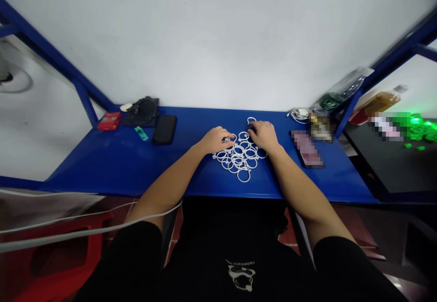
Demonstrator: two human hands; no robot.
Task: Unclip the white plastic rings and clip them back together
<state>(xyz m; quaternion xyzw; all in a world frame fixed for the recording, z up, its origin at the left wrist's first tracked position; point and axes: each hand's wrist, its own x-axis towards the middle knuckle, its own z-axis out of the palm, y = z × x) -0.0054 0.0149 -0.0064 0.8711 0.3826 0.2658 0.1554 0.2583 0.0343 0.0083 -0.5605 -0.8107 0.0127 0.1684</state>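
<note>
A loose pile of thin white plastic rings [251,154], each with a small eyelet like a curtain ring, lies on the blue table [129,165]. At the pile's upper left, my left hand [215,140] is curled, with thumb and forefinger around a white ring [233,137]; its grip is partly hidden. My right hand [265,134] rests at the upper right, its thumb and forefinger apart. The forefinger touches a single white ring [251,120] lying beyond the pile. Several rings overlap between the two hands, and one ring [243,175] lies nearest the table's front edge.
Left of the hands lie a black phone [164,129], a teal packet [141,133], a black bag [143,111] and a red box [109,121]. At right are another phone [307,149], a white cable [299,114] and a bottle [341,93]. White cords cross the lower left.
</note>
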